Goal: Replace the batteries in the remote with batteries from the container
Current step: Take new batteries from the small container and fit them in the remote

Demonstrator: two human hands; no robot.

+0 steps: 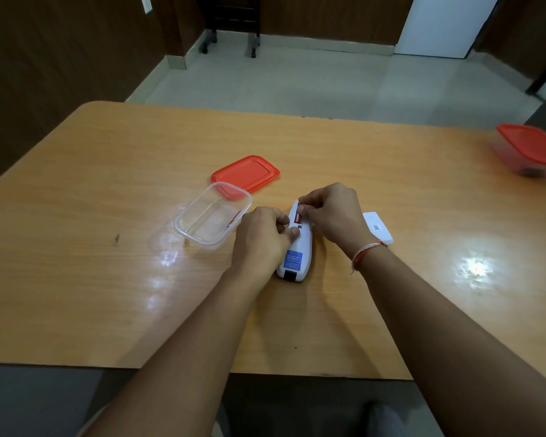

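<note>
A: Right hand [330, 216], fingers [306, 205] pinched on a battery [298, 217] at the open compartment of the remote [295, 247], near its far end.

B: And the left hand [259, 241]?

A: Fingers curled against the remote's left side, thumb pressed on its back just below the compartment, steadying it.

B: How does the remote look?

A: White, long and rounded, lying face down on the table [108, 279] with a blue label toward the near end and a dark window at the tip. The battery shows dark with red-orange print.

B: Around it?

A: The white battery cover [379, 227] lies just right of the right wrist. Left, a clear plastic container [212, 216] stands open; I can't tell what's inside. Its red lid [246, 175] lies flat just behind, partly overlapped. Far right, another red-lidded container [531, 149] sits at the table's edge.
</note>
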